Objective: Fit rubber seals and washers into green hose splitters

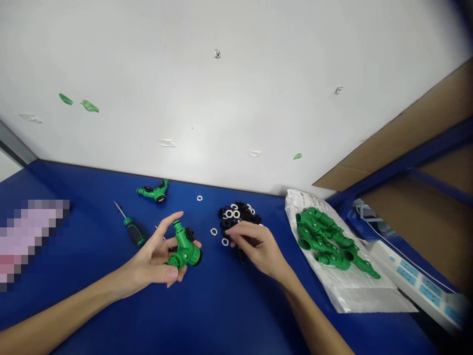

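My left hand (pixel 157 256) holds a green plastic Y-shaped hose connector (pixel 184 248) above the blue table (pixel 221 305), thumb and lower fingers around it, index finger stretched out. My right hand (pixel 254 246) rests palm down just right of it, fingertips pinched at the near edge of a pile of small black and white rings (pixel 239 216). What the fingertips hold, if anything, is too small to make out. Loose white rings (pixel 214 231) lie between the two hands.
A second green connector (pixel 154 191) and a green-handled screwdriver (pixel 131 228) lie at the back left. Several green connectors (pixel 327 239) are heaped on a white plastic bag (pixel 354 291) at right. A power strip (pixel 417 281) lies beyond it. A white wall (pixel 221 98) stands behind.
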`<state>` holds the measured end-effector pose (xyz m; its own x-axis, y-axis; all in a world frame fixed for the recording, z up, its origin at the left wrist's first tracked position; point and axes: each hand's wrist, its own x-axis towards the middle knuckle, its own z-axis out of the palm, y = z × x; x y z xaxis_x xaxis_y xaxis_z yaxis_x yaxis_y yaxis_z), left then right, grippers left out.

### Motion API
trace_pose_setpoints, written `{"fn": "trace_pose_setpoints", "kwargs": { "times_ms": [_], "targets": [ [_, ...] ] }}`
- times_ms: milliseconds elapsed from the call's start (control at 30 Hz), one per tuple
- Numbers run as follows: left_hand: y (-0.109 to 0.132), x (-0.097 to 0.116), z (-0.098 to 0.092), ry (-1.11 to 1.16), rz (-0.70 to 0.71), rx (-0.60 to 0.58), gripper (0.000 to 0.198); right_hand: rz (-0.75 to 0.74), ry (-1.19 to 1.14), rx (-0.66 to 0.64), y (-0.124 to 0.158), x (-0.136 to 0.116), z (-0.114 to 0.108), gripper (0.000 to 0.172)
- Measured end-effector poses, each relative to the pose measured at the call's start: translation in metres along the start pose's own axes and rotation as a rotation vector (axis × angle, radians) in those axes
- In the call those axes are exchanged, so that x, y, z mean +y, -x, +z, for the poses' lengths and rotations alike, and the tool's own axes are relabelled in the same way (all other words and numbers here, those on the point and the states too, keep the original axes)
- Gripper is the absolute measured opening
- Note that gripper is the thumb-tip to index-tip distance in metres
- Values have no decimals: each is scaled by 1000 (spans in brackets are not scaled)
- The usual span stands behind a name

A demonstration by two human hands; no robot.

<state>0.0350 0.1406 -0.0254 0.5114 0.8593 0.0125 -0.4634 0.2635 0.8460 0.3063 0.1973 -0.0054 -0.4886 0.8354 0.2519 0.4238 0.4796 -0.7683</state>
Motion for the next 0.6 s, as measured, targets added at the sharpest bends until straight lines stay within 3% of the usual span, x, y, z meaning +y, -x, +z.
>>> {"fn": "trace_pose_setpoints", "kwargs": {
  "times_ms": [133, 267, 400, 500, 600],
  "targets": [
    [0, 4, 3, -11, 1, 18, 96, -38, 106, -268, 4, -15, 16, 24],
    [-1, 7, 4, -18, -15, 16, 96, -44, 319, -329, 6, -17, 25, 14],
    [-1, 8, 4, -2, -10, -18, 96, -29, 302, -269, 5, -15, 22, 15],
    [0, 8, 5, -2, -11, -53, 88, -6, 22, -119, 2, -24, 21, 13],
    [2, 8, 7, 4, -40, -72, 84, -98, -254, 5, -6, -43, 27, 11]
  ]
}}
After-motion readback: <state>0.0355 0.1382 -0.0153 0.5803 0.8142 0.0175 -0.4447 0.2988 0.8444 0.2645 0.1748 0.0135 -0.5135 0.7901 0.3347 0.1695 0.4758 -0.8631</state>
